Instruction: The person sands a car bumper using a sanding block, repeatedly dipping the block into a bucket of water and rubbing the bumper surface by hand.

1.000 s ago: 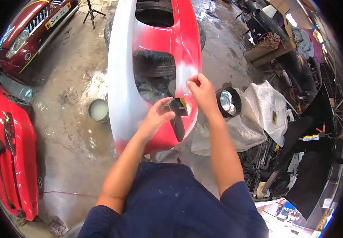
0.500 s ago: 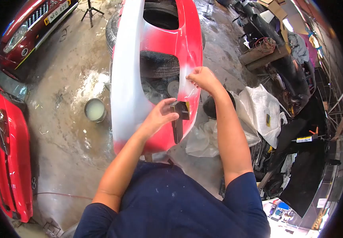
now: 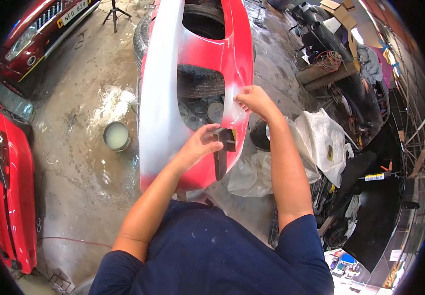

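A red car bumper with whitish-grey patches stands before me, its large openings facing up. My right hand is at the narrow pale strip on its right side, fingers pinched together and fingertips against the surface. Whatever the fingers may hold is hidden. Lower down, my left hand curls its thumb and index finger around a dark block with a yellowish edge, near the bumper's lower right part. A long dark shape runs below the block; I cannot tell whether it is a slot or a separate piece.
A bucket of cloudy liquid stands on the wet floor to the left. Beyond it are a red bumper and a dark red vehicle. Tyres show beneath the bumper. White sacks and car parts lie to the right.
The view has shifted slightly, moving the bumper a little to the right in the picture. Both hands stay at nearly the same places on it.
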{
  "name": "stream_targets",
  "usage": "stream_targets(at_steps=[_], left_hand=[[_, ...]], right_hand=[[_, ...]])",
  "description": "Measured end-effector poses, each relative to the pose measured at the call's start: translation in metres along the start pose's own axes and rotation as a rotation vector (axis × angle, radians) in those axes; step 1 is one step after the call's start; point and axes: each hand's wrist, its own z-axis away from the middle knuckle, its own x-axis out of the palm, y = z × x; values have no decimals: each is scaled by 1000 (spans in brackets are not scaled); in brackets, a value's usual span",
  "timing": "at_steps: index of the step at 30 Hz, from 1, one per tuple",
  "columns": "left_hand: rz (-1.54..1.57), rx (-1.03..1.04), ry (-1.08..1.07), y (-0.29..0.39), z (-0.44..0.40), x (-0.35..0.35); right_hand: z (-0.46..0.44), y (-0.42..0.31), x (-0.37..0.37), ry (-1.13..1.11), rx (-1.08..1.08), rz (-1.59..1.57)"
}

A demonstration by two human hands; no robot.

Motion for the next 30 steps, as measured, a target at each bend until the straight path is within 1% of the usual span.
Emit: stream_targets(at_steps=[3,14,18,30], left_hand=[[-31,-10,6,-1,-1,-1],[-24,10,12,2,0,2],[6,2,9,1,2,2],[-43,18,36,-3,2,2]], right_hand=[[2,-1,0,9,-1,3],[-2,7,3,14,-15,-36],[5,0,2,25,-21,-38],[3,7,7,57,-46,-51]])
